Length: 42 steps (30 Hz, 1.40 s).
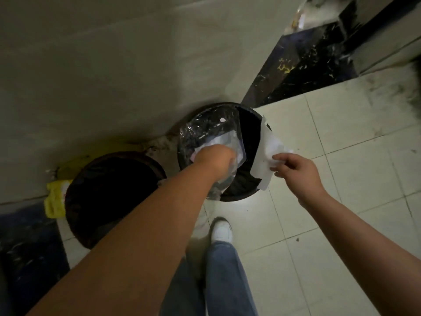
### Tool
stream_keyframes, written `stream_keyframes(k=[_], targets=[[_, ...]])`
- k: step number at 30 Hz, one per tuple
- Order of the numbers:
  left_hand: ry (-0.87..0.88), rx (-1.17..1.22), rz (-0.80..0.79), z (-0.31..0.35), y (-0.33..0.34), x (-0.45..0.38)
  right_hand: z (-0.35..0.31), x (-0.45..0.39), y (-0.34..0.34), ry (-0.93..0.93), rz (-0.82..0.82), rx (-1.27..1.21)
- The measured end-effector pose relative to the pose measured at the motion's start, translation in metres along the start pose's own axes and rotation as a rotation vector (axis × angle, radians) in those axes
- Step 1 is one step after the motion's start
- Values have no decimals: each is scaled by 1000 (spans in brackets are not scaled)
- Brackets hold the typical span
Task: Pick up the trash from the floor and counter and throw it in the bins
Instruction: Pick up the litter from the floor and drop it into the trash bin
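Note:
Two round dark bins stand on the floor against the wall. Over the right bin [249, 124] my left hand [215, 157] is closed on a clear plastic bag [211, 126] with crumpled white scraps inside, held above the opening. My right hand [296, 168] pinches a torn white paper [265, 153] at the bin's right rim, the sheet hanging partly over the opening. The left bin [114, 192] is lined in black and looks dark inside.
A yellow cloth or bag [53, 199] lies on the floor behind the left bin. A black marbled counter base [303, 62] rises at the upper right, with clear plastic trash [303, 17] on top. My white shoe [222, 230] stands on pale floor tiles.

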<state>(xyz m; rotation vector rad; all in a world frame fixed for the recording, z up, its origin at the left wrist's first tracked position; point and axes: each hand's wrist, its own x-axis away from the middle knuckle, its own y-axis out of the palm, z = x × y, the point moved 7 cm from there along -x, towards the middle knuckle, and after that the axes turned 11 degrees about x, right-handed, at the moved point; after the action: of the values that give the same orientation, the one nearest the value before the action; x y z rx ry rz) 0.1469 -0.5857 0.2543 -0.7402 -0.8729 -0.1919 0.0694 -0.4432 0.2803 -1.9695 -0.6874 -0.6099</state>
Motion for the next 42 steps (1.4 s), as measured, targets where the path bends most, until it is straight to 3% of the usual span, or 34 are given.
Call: stream_keyframes(k=[5,13,19,22,24,28,33,37,42], targets=[[3,-64,85,-26,19,-69,42,-43,32,115,-65,-83],[-68,-71,153,-51,54,-181,69,-129,120,34,-185,134],[-80,29,-85,-84,123,-235,101,-182,180,224,-287,231],[-52,-6,-120,-85,127,-226,100,-182,197,249,-387,319],[-74,22,-55,-83,117,-211,93,-176,196,228,-416,359],[-125,-105,24,-70,86,-164,75,-150,160,182,-340,373],[-23,-327,57,-19,42,-95,45,-89,88,46,-251,445],[177,-409,129,63,-3,-45,31,-32,-8,-90,-40,715],[401,-626,220,204,-49,5,40,25,-152,45,162,697]])
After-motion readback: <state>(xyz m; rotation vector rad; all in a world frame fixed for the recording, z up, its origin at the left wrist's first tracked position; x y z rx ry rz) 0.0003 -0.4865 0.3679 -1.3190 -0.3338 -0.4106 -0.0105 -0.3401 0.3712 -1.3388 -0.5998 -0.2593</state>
